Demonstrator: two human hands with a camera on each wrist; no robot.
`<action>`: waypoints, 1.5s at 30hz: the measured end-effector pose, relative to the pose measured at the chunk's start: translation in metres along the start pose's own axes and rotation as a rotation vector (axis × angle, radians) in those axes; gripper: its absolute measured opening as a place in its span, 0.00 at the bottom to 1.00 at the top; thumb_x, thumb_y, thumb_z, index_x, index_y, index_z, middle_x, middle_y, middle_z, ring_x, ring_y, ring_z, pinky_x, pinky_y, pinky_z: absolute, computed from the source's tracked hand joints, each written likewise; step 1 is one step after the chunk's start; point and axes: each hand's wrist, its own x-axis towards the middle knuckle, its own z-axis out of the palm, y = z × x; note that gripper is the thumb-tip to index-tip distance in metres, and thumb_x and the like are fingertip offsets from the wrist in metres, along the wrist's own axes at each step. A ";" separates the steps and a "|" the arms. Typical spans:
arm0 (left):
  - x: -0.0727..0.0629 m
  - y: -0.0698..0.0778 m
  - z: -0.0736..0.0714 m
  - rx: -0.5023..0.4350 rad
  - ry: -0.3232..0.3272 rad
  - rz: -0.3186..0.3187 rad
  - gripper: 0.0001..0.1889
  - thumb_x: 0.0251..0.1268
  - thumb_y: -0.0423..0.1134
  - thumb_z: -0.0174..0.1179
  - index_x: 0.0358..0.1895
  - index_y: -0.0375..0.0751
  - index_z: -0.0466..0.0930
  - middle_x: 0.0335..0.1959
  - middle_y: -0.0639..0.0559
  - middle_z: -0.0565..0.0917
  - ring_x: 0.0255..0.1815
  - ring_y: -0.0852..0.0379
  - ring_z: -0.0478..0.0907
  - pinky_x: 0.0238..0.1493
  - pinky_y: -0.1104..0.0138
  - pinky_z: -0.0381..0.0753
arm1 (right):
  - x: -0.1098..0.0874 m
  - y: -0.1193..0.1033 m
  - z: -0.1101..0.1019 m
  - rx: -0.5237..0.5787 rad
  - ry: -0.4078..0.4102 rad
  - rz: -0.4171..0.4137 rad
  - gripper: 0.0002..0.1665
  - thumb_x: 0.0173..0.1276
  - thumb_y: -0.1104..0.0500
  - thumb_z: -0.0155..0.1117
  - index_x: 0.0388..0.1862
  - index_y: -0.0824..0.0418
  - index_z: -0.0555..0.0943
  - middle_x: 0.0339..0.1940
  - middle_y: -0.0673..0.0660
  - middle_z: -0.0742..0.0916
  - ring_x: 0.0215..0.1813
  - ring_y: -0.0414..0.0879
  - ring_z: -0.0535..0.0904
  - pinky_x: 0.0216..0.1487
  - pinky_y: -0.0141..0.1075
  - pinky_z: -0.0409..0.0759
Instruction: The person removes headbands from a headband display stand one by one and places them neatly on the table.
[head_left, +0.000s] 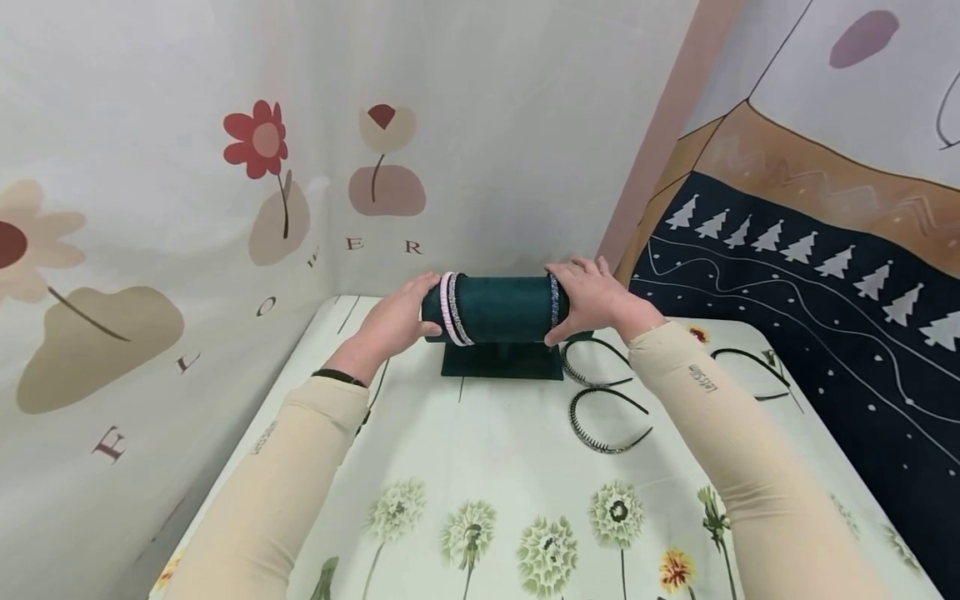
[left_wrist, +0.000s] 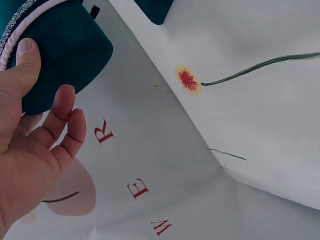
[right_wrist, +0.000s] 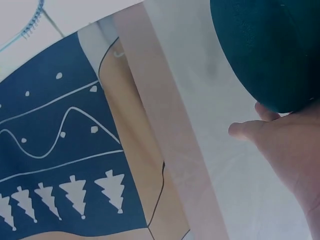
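Note:
A dark green velvet roll on a stand [head_left: 501, 310] lies crosswise at the table's back. Near its left end it bears a pink headband [head_left: 452, 308] and a silver glittery headband [head_left: 462, 310]. My left hand [head_left: 397, 315] grips that end, thumb in front beside the pink band; in the left wrist view its thumb [left_wrist: 28, 57] presses the velvet. My right hand [head_left: 592, 298] holds a blue glittery headband [head_left: 554, 300] round the right end, thumb at its lower front and fingers over the top. The right wrist view shows the roll's end [right_wrist: 270, 55] above the palm.
Two dark toothed headbands [head_left: 600, 421] lie on the table right of the stand's base [head_left: 501, 364]. Another black headband [head_left: 757, 371] lies beyond my right forearm. A flower-printed cloth [head_left: 517, 450] covers the table; a pale curtain [head_left: 480, 150] hangs close behind.

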 end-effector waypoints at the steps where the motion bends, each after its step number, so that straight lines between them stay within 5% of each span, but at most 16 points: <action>1: 0.000 0.000 0.000 -0.001 0.001 0.001 0.49 0.72 0.44 0.72 0.88 0.45 0.51 0.90 0.44 0.53 0.90 0.41 0.53 0.88 0.45 0.60 | -0.001 0.001 -0.001 -0.005 0.001 0.000 0.77 0.50 0.33 0.86 0.90 0.55 0.52 0.88 0.65 0.63 0.90 0.67 0.45 0.88 0.71 0.36; 6: 0.000 0.001 0.000 -0.007 0.000 0.007 0.49 0.72 0.43 0.72 0.88 0.45 0.51 0.90 0.44 0.53 0.90 0.41 0.53 0.88 0.45 0.60 | -0.011 0.015 -0.001 0.017 0.009 0.018 0.77 0.50 0.36 0.88 0.89 0.57 0.53 0.87 0.66 0.65 0.89 0.67 0.46 0.87 0.72 0.41; 13: -0.001 -0.001 0.000 -0.004 0.003 0.002 0.49 0.72 0.44 0.72 0.88 0.46 0.50 0.90 0.45 0.53 0.89 0.41 0.54 0.88 0.45 0.61 | -0.026 0.039 -0.001 0.179 0.013 0.084 0.77 0.52 0.44 0.89 0.90 0.53 0.50 0.88 0.66 0.61 0.88 0.68 0.44 0.77 0.78 0.64; 30: -0.002 -0.002 0.001 0.001 0.004 0.007 0.49 0.73 0.43 0.71 0.88 0.45 0.49 0.90 0.44 0.52 0.89 0.40 0.54 0.88 0.45 0.60 | -0.058 0.075 0.008 0.176 -0.013 0.167 0.80 0.52 0.42 0.90 0.90 0.56 0.47 0.90 0.65 0.57 0.88 0.70 0.46 0.78 0.76 0.64; 40: -0.001 -0.003 0.002 0.004 0.006 0.010 0.49 0.73 0.43 0.71 0.88 0.44 0.49 0.90 0.44 0.53 0.90 0.41 0.53 0.88 0.45 0.59 | -0.110 0.092 0.013 0.078 -0.021 0.159 0.80 0.51 0.42 0.90 0.90 0.59 0.48 0.87 0.70 0.63 0.86 0.75 0.48 0.78 0.78 0.60; 45: 0.000 -0.003 0.002 0.005 0.010 0.006 0.49 0.72 0.43 0.71 0.88 0.44 0.50 0.90 0.44 0.53 0.89 0.40 0.53 0.88 0.44 0.60 | -0.140 0.101 0.018 0.044 -0.017 0.173 0.79 0.49 0.42 0.91 0.89 0.62 0.50 0.84 0.73 0.64 0.85 0.77 0.50 0.75 0.77 0.66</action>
